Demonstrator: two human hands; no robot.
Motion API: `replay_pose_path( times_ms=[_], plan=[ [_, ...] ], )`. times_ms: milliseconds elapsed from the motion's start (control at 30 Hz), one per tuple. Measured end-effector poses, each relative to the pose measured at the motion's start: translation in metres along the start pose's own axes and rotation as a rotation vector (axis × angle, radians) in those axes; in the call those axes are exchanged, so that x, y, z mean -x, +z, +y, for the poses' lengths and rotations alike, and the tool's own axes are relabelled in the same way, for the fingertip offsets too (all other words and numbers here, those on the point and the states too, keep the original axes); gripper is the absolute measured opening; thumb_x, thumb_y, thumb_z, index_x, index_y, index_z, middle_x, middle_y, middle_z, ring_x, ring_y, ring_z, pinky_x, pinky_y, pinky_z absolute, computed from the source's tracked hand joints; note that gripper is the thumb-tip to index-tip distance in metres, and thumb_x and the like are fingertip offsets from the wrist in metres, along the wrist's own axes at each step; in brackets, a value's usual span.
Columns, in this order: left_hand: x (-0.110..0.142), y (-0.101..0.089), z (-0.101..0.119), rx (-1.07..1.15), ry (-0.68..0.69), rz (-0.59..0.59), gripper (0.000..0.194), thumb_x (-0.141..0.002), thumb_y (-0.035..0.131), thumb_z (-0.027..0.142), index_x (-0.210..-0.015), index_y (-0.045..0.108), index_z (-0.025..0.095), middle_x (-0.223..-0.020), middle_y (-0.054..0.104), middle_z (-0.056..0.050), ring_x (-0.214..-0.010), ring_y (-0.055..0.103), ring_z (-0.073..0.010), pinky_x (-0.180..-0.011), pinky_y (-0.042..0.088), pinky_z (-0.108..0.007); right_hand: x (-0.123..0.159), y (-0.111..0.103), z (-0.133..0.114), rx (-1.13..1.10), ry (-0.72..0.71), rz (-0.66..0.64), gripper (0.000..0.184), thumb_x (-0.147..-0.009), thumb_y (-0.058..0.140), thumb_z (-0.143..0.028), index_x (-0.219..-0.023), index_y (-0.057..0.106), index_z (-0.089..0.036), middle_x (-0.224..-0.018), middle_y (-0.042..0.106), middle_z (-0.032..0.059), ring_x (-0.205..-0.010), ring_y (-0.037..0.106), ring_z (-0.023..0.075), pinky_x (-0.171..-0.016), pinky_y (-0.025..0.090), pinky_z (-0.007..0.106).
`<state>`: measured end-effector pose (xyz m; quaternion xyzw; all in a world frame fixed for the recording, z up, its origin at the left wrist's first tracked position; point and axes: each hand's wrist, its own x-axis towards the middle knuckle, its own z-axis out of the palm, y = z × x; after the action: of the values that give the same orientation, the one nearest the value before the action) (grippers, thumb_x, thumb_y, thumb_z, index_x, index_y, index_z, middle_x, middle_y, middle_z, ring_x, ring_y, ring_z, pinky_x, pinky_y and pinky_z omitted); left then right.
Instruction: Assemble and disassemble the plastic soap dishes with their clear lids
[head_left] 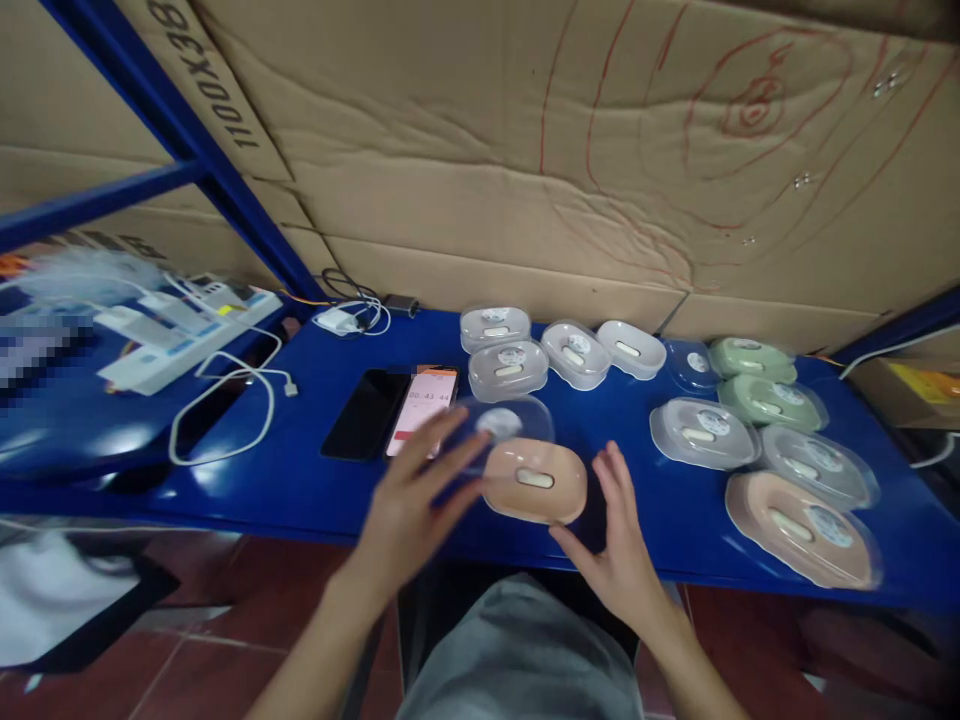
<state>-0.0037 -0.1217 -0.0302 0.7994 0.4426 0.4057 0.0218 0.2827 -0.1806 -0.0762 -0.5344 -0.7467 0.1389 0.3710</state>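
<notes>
A peach oval soap dish point(514, 500) with a pale oblong piece in its middle lies near the table's front edge. Above its far left side is a clear plastic lid point(534, 418) with a round label, overlapping the dish's rim. My left hand point(416, 505), slightly blurred, has its fingers over the lid's left end and its thumb below, seemingly gripping it. On the other side, my right hand point(619, 545) is open, fingers raised and apart, its thumb at the dish's near right edge.
Behind stand several lidded grey dishes point(508, 370). To the right are green dishes point(772, 402), another peach dish point(802, 530) and a loose clear lid point(690, 366). Two phones point(358, 415) lie left of centre. A power strip point(191, 340) with white cables is farther left. Cardboard point(450, 200) backs the table.
</notes>
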Motion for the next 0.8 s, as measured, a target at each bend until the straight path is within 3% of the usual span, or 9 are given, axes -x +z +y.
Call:
replay_pose_path(
  times_ms=[100, 200, 300, 533, 800],
  plan=[
    [0.017, 0.031, 0.029, 0.106, 0.097, -0.148, 0.047, -0.106, 0.067, 0.03, -0.152, 0.059, 0.028, -0.161, 0.056, -0.011, -0.155, 0.048, -0.0315, -0.119, 0.055, -0.052, 0.0, 0.001, 0.002, 0.005, -0.033, 0.031, 0.088, -0.104, 0.068, -0.034, -0.173, 0.015, -0.041, -0.183, 0.008, 0.0093, -0.166, 0.022, 0.0387, -0.124, 0.044, 0.065],
    [0.021, 0.046, 0.028, 0.161, 0.103, -0.223, 0.048, -0.107, 0.064, 0.028, -0.154, 0.056, 0.029, -0.163, 0.054, -0.01, -0.159, 0.041, -0.0309, -0.12, 0.054, -0.054, -0.004, 0.001, 0.004, 0.049, -0.067, -0.096, 0.075, -0.106, 0.063, -0.032, -0.17, 0.027, -0.044, -0.181, 0.02, 0.0043, -0.165, 0.026, 0.0356, -0.126, 0.043, 0.063],
    [0.019, 0.048, 0.021, 0.176, 0.086, -0.245, 0.049, -0.106, 0.065, 0.027, -0.154, 0.055, 0.03, -0.164, 0.053, -0.009, -0.161, 0.039, -0.0309, -0.121, 0.053, -0.056, -0.007, 0.002, 0.004, 0.063, -0.093, -0.15, 0.073, -0.108, 0.061, -0.032, -0.171, 0.025, -0.043, -0.179, 0.028, 0.0036, -0.165, 0.028, 0.0332, -0.127, 0.043, 0.062],
    [0.026, 0.046, 0.021, 0.129, 0.112, -0.224, 0.05, -0.107, 0.064, 0.029, -0.156, 0.054, 0.028, -0.167, 0.049, -0.012, -0.162, 0.036, -0.0325, -0.12, 0.054, -0.055, -0.004, 0.006, 0.002, 0.121, -0.129, -0.1, 0.075, -0.108, 0.06, -0.029, -0.172, 0.022, -0.042, -0.177, 0.032, 0.003, -0.165, 0.028, 0.0315, -0.126, 0.046, 0.058],
    [0.03, 0.048, 0.022, 0.05, 0.128, -0.168, 0.05, -0.105, 0.067, 0.029, -0.155, 0.056, 0.027, -0.169, 0.046, -0.012, -0.16, 0.038, -0.0335, -0.118, 0.056, -0.053, -0.006, 0.006, 0.004, 0.139, -0.138, -0.127, 0.074, -0.109, 0.057, -0.03, -0.173, 0.021, -0.04, -0.179, 0.026, 0.0036, -0.165, 0.025, 0.0322, -0.127, 0.043, 0.058]
  ],
)
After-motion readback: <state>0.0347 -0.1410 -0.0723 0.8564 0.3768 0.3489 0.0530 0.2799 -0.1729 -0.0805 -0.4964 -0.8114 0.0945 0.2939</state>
